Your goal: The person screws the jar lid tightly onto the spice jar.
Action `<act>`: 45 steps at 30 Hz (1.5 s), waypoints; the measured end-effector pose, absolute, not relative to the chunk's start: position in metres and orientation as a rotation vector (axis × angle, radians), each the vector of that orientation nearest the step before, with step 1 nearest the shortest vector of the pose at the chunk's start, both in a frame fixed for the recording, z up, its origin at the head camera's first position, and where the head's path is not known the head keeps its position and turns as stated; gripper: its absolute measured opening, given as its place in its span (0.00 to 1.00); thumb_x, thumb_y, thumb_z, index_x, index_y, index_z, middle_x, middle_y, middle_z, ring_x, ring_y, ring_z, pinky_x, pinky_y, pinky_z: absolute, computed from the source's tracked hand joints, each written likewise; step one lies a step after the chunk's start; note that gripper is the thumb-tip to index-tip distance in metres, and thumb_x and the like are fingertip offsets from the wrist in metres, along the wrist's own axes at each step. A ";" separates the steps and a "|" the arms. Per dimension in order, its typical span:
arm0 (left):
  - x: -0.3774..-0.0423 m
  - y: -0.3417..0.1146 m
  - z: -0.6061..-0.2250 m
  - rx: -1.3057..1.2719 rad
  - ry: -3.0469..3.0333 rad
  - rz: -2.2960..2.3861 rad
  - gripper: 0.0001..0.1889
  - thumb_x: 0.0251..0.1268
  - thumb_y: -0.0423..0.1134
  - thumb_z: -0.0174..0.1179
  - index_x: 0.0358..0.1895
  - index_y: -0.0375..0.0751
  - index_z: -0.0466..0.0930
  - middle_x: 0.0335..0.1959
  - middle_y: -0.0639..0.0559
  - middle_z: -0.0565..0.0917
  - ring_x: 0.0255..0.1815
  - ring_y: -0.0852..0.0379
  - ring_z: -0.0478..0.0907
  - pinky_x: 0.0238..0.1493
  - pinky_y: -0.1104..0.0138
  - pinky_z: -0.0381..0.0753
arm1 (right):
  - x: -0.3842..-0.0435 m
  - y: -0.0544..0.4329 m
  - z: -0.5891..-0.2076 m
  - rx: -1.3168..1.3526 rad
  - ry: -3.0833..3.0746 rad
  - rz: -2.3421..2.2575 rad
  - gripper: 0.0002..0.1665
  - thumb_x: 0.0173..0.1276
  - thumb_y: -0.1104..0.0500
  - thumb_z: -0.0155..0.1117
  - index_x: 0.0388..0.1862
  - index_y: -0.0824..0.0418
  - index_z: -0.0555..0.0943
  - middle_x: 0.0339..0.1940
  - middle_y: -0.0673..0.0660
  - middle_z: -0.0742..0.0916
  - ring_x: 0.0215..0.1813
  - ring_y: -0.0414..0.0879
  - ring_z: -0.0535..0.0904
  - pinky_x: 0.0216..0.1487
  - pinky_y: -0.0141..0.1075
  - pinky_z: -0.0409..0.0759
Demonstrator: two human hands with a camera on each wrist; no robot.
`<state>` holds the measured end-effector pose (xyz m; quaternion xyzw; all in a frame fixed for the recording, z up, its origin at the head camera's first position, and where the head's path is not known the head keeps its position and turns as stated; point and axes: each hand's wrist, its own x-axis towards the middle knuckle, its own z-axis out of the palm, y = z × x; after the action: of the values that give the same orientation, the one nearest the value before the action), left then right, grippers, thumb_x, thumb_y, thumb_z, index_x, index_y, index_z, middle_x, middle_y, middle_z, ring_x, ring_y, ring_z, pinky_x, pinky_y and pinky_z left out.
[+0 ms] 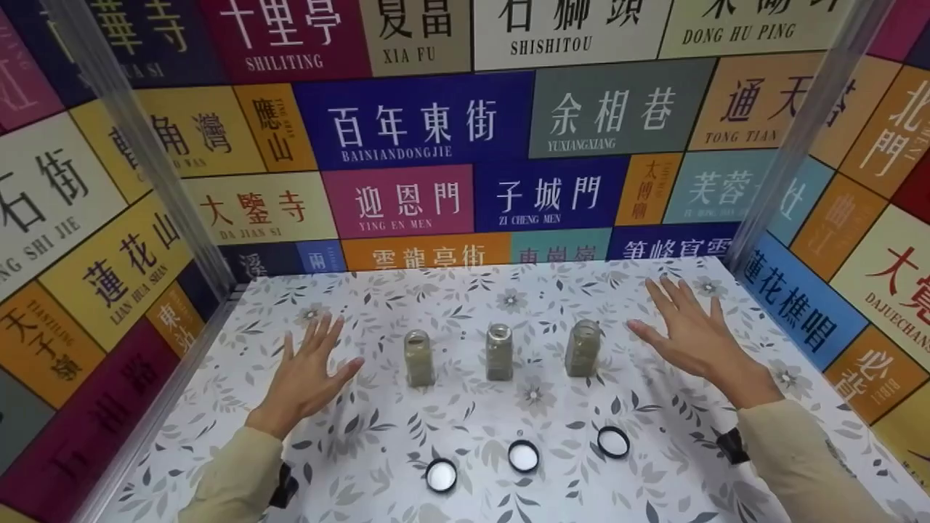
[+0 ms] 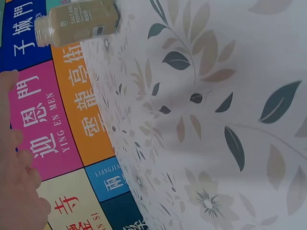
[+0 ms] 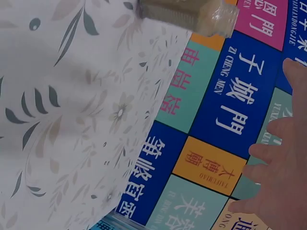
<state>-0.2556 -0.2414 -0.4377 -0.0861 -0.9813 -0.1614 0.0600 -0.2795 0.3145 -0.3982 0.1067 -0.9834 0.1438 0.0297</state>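
Observation:
Three uncapped glass spice jars stand upright in a row on the table: a left jar [image 1: 419, 361], a middle jar [image 1: 499, 356] and a right jar [image 1: 583, 352], each holding a greenish-tan powder. To the left of the row is my left hand [image 1: 304, 381], fingers spread and holding nothing. My right hand [image 1: 699, 335] is spread the same way, right of the row. In the left wrist view one jar [image 2: 84, 21] shows a "salt and pepper" label. Part of a jar [image 3: 189, 15] appears at the top of the right wrist view, beyond the fingers [image 3: 268, 153].
Three black-rimmed round lids lie in front of the jars: a left lid [image 1: 441, 475], a middle lid [image 1: 523, 456] and a right lid [image 1: 613, 442]. The table [image 1: 378, 298] has a leaf-patterned cover. Colourful sign-covered walls [image 1: 429, 109] and clear corner posts [image 1: 156, 152] enclose it.

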 end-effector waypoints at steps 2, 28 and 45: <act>-0.254 -0.240 -0.439 -0.262 -2.972 -0.497 0.44 0.72 0.64 0.50 0.81 0.44 0.47 0.82 0.39 0.49 0.83 0.37 0.43 0.79 0.35 0.33 | -0.278 0.312 -0.398 0.338 -3.028 0.440 0.54 0.73 0.27 0.44 0.84 0.57 0.42 0.83 0.70 0.49 0.82 0.71 0.40 0.71 0.77 0.27; -0.254 -0.207 -0.460 -0.160 -2.934 -1.015 0.50 0.64 0.63 0.62 0.82 0.48 0.46 0.82 0.39 0.54 0.81 0.30 0.47 0.78 0.33 0.37 | -0.256 0.250 -0.429 0.580 -2.713 0.534 0.42 0.73 0.42 0.60 0.78 0.60 0.63 0.76 0.65 0.70 0.76 0.64 0.64 0.74 0.64 0.59; -0.258 -0.176 -0.484 -0.146 -2.745 -1.420 0.49 0.59 0.53 0.71 0.80 0.47 0.55 0.78 0.38 0.62 0.78 0.37 0.60 0.75 0.42 0.65 | -0.240 0.193 -0.446 0.945 -2.573 0.775 0.37 0.68 0.49 0.69 0.73 0.58 0.71 0.69 0.59 0.78 0.68 0.58 0.76 0.64 0.54 0.78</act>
<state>-0.2576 -0.1757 -0.4838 -0.0471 -0.8870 -0.4588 0.0237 -0.2402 0.1927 -0.4456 0.3283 -0.8936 0.2692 0.1457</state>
